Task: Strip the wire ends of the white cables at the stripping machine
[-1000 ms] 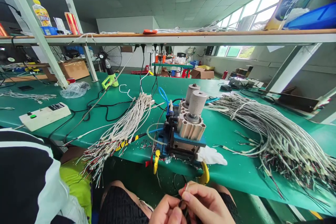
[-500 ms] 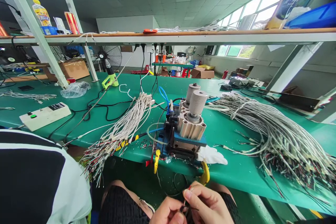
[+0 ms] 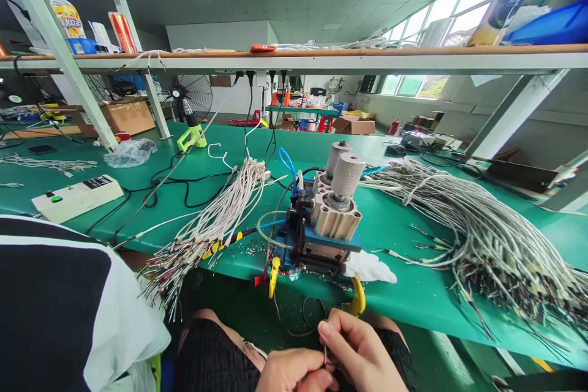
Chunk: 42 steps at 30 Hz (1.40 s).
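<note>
My left hand (image 3: 294,375) and my right hand (image 3: 362,355) meet low at the frame's bottom, below the table edge and over my lap. Both are pinched together on the end of a thin cable (image 3: 325,352) with fine wire ends. Just above them, a small pneumatic machine (image 3: 328,226) with two knurled metal cylinders is clamped at the green table's (image 3: 404,294) front edge by yellow clamps (image 3: 274,275). A bundle of white cables (image 3: 215,223) lies to its left, its stripped ends hanging over the edge.
A large pile of grey cables (image 3: 482,239) covers the table's right side. A white control box (image 3: 76,197), black cords, a clear bag (image 3: 131,152) and a green tool (image 3: 190,138) lie at left. A person's black and white sleeve (image 3: 59,312) fills the lower left. A shelf (image 3: 321,61) spans overhead.
My hands stay together on the cable end, with the fingers shifting slightly. The sleeve at lower left has come further into view. The view has tilted a little.
</note>
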Each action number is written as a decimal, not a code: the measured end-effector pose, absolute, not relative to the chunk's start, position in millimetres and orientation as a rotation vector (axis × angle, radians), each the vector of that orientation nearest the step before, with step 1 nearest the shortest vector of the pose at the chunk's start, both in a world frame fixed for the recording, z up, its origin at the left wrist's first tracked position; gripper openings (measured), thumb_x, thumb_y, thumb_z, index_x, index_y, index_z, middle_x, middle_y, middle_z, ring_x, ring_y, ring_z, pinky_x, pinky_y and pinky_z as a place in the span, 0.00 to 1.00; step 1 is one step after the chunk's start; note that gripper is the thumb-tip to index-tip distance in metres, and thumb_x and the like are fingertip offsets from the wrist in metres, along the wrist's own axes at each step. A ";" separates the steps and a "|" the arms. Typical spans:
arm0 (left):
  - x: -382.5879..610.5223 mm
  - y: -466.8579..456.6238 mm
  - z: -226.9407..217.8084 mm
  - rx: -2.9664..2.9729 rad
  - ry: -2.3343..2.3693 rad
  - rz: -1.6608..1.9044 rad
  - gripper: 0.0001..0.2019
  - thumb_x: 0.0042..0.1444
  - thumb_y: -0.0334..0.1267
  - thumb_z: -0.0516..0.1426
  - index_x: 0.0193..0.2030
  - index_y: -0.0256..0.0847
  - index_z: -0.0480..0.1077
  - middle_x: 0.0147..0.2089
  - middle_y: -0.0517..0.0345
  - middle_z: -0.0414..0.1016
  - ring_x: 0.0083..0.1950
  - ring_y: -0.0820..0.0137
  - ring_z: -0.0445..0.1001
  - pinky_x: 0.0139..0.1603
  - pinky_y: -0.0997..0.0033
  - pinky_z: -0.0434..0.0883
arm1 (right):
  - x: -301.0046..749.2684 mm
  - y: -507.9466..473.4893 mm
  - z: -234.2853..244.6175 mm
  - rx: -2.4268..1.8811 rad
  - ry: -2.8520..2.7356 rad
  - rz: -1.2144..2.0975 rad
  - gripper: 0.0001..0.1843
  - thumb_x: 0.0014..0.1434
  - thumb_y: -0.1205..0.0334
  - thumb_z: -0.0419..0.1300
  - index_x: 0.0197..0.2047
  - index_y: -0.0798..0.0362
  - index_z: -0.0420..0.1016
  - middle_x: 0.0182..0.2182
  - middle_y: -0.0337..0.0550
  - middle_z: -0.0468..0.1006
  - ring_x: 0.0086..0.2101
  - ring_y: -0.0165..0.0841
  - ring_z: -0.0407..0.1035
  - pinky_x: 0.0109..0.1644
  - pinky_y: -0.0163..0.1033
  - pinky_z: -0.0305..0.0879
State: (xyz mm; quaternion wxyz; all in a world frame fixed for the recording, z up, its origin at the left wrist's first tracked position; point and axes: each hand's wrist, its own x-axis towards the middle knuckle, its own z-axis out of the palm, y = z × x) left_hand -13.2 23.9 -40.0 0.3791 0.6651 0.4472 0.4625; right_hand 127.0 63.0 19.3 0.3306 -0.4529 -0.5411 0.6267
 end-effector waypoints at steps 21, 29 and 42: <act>-17.3 20.0 -20.6 0.912 1.004 1.144 0.30 0.49 0.62 0.62 0.35 0.30 0.74 0.33 0.50 0.71 0.30 0.72 0.70 0.28 0.74 0.73 | 123.2 66.5 17.3 -1.216 -1.504 1.514 0.31 0.48 0.33 0.64 0.20 0.55 0.65 0.19 0.39 0.66 0.24 0.29 0.59 0.30 0.35 0.55; -16.5 21.5 -6.9 0.846 1.106 1.111 0.31 0.43 0.65 0.63 0.30 0.31 0.72 0.29 0.49 0.76 0.27 0.72 0.72 0.27 0.74 0.72 | 126.3 62.7 20.2 -1.184 -1.485 1.643 0.33 0.49 0.30 0.61 0.23 0.56 0.66 0.19 0.35 0.61 0.19 0.24 0.54 0.23 0.32 0.49; -7.3 20.8 -11.5 0.958 1.296 1.165 0.17 0.48 0.47 0.64 0.23 0.33 0.69 0.25 0.57 0.67 0.27 0.73 0.69 0.27 0.76 0.65 | 134.0 63.2 22.6 -1.266 -1.637 1.557 0.33 0.47 0.31 0.63 0.30 0.58 0.73 0.26 0.41 0.67 0.22 0.26 0.58 0.21 0.31 0.56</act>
